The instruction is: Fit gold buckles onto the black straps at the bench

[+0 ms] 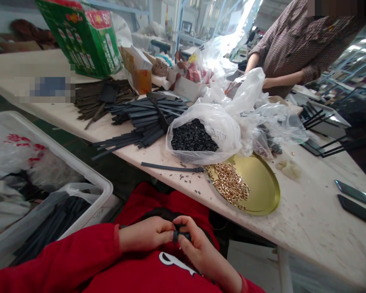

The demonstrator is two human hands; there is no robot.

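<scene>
Over my lap in red clothing, my left hand (pixel 146 234) and my right hand (pixel 192 240) meet, both pinched on a small black rubber piece (pixel 179 235) between the fingertips. On the table edge above them lies a single black strap (pixel 171 167). Behind it stands an open clear bag of small black pieces (pixel 192 136). A round gold tray (pixel 262 187) holds a heap of small brass parts (pixel 230 185).
A pile of black straps (pixel 143 118) covers the table's left part. A white bin (pixel 88 173) with bagged straps stands at my left. A green carton (pixel 82 34), boxes and plastic bags lie farther back. Another person (pixel 295 44) works at the far side. Two dark flat blades (pixel 355 201) lie at right.
</scene>
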